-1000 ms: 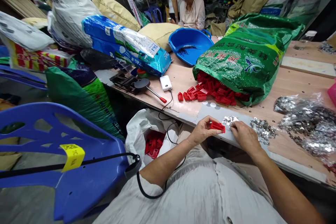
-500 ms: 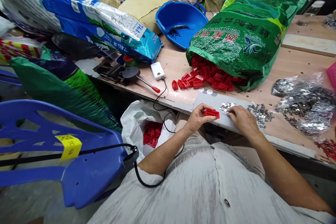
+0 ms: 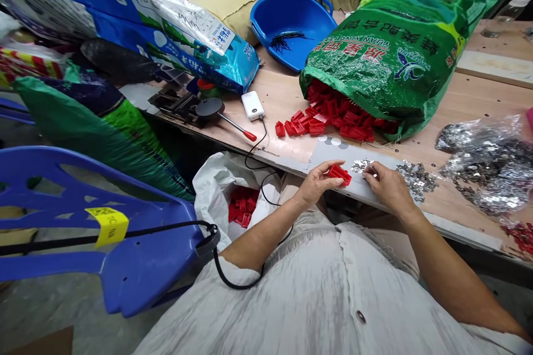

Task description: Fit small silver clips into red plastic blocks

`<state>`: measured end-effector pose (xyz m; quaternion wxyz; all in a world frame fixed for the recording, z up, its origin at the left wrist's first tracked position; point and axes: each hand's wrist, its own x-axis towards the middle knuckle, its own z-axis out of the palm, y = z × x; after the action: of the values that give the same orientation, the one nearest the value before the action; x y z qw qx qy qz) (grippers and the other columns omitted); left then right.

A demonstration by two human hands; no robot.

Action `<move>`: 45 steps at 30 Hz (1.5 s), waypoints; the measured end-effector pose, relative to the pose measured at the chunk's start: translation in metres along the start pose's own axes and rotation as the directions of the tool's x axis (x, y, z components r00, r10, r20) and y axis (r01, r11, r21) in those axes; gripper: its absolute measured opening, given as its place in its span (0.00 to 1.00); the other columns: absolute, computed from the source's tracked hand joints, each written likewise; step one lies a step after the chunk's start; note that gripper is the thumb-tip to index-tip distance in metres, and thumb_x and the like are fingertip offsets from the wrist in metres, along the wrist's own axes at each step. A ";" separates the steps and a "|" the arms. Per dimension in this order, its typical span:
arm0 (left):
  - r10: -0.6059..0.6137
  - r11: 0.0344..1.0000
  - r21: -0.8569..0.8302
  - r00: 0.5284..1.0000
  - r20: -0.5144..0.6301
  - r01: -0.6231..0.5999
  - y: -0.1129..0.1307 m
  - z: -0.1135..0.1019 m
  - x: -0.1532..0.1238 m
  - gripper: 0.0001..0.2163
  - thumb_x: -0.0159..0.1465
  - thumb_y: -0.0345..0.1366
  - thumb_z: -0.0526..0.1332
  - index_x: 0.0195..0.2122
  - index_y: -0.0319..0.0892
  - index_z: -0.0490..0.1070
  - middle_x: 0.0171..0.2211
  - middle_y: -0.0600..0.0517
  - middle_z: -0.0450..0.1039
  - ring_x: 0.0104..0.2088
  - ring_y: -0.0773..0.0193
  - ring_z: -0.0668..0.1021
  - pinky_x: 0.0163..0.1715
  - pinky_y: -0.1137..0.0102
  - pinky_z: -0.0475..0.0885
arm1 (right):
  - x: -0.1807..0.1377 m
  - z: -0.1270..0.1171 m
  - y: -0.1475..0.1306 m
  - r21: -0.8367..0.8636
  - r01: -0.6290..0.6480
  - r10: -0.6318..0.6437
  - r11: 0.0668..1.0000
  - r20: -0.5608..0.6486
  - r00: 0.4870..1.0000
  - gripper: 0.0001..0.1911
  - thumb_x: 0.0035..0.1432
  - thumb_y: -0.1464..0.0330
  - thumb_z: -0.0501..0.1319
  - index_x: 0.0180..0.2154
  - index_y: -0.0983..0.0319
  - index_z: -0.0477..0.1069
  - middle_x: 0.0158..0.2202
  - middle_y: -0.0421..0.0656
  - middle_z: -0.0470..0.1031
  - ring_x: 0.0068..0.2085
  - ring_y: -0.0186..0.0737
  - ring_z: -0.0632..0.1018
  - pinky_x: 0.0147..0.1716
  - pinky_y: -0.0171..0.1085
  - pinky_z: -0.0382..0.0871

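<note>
Holding 1 red plastic piece (image 3: 340, 174) in the left hand (image 3: 315, 183), pinched from the side between thumb and fingers and tilted, probably to leave the far end free towards the right hand (image 3: 387, 186). Lying loose just beyond and between the 2 hands on a grey sheet (image 3: 331, 158): small metal pieces (image 3: 361, 166), with a larger metal pile (image 3: 418, 180) just right of the right hand, presumably spread out for easy picking. Spilling beyond the left hand onto the surface (image 3: 285, 86): more red pieces (image 3: 353, 119) from a green sack (image 3: 383, 61), perhaps laid mouth forward for short reaches. Standing below the left hand, beside the forearm: an open white sack (image 3: 212, 177), also containing red pieces. Angling both forearms inward, with elbows bent. Showing the right hand back upward, thumb and index finger narrowed almost together; cannot tell if gripping anything.
</note>
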<state>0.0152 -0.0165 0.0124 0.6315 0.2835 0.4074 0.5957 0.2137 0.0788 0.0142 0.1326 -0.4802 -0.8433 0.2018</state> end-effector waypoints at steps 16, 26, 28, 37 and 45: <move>-0.009 0.997 0.072 1.000 0.030 0.006 -0.011 0.006 0.015 0.33 0.51 0.38 0.72 0.59 0.44 0.69 0.36 0.52 0.74 0.35 0.67 0.76 0.38 0.70 0.73 | -0.012 -0.015 -0.011 0.402 0.071 -0.073 0.913 -0.010 0.997 0.10 0.62 0.60 0.59 0.36 0.59 0.73 0.32 0.40 0.78 0.31 0.37 0.74 0.33 0.36 0.64; -0.031 0.999 0.046 0.998 0.048 0.029 -0.007 0.016 0.015 0.28 0.52 0.36 0.70 0.56 0.44 0.72 0.39 0.51 0.76 0.36 0.67 0.75 0.39 0.71 0.70 | -0.020 -0.015 -0.019 0.214 0.443 -0.424 0.871 -0.131 0.896 0.07 0.66 0.68 0.56 0.39 0.58 0.73 0.37 0.44 0.78 0.39 0.41 0.78 0.40 0.39 0.70; -0.035 0.999 0.042 0.998 0.054 0.032 -0.007 0.016 0.015 0.27 0.52 0.35 0.69 0.56 0.44 0.73 0.39 0.51 0.76 0.36 0.67 0.75 0.40 0.70 0.69 | -0.021 -0.017 -0.018 0.204 0.479 -0.464 0.854 -0.118 0.878 0.08 0.66 0.68 0.55 0.39 0.58 0.73 0.38 0.45 0.79 0.40 0.42 0.78 0.41 0.40 0.71; 0.046 0.994 0.090 0.991 0.124 -0.057 -0.013 0.016 0.016 0.22 0.55 0.36 0.69 0.52 0.43 0.75 0.40 0.51 0.77 0.40 0.65 0.75 0.46 0.68 0.68 | -0.024 -0.017 -0.015 0.392 0.340 -0.367 0.855 -0.006 0.930 0.05 0.64 0.64 0.59 0.40 0.57 0.72 0.37 0.42 0.76 0.34 0.38 0.75 0.35 0.38 0.69; 0.123 0.954 0.252 0.979 0.160 -0.161 -0.014 0.004 0.017 0.22 0.52 0.35 0.73 0.46 0.42 0.70 0.45 0.48 0.75 0.41 0.66 0.77 0.45 0.69 0.70 | -0.031 -0.010 -0.001 0.344 0.216 -0.215 0.914 -0.040 0.976 0.15 0.68 0.62 0.53 0.52 0.57 0.70 0.43 0.46 0.73 0.39 0.40 0.74 0.40 0.40 0.69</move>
<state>0.0251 -0.0011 -0.0001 0.5713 0.4354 0.4153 0.5582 0.2331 0.0536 0.0221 0.2369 -0.3537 -0.8422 0.3309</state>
